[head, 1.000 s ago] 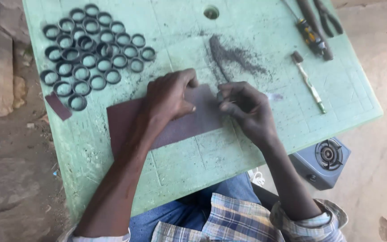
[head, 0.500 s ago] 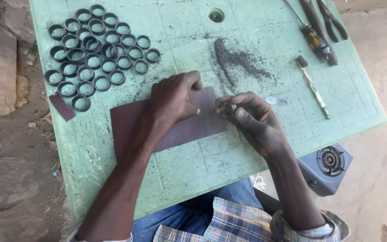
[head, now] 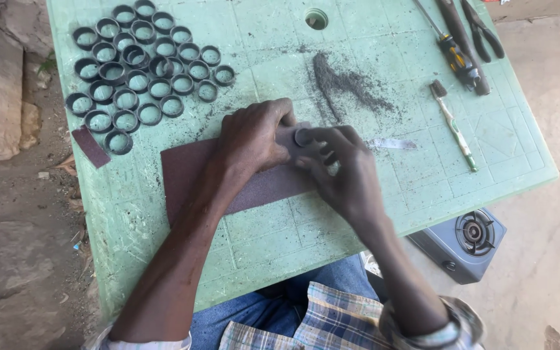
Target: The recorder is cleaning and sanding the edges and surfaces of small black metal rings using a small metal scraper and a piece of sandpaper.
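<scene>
Near edge: plaid shirt (head: 332, 324) and jeans (head: 273, 311), both cut off by the frame.

Right, below the counter (head: 163, 272): small grey stove (head: 465, 245), partly hidden under the counter edge.

Middle: sandpaper (head: 189, 172), a dark brownish sheet lying flat; its right part is hidden under both hands.

Left hand (head: 254, 139): palm down, pressing on the sandpaper; fingers bent, fingertips hidden behind the knuckles. Grip not closed on anything visible.

Right hand (head: 345, 168): just right of the left hand, touching it. Grip narrow, fingertips pinching a small dark ring (head: 304, 137) on the sandpaper; most of the ring is hidden.

Right of the hands: thin metal blade (head: 390, 143), small brush (head: 452, 123).

Left: loose sandpaper scrap (head: 90, 146) at the counter edge.

Far middle: grey dust (head: 345, 83); round hole (head: 316, 18).

Far left: cluster of dark rings (head: 140, 65), closely packed, some overlapping.

Far right: screwdriver (head: 452, 48) and pliers (head: 481, 29), tops cut off.
</scene>
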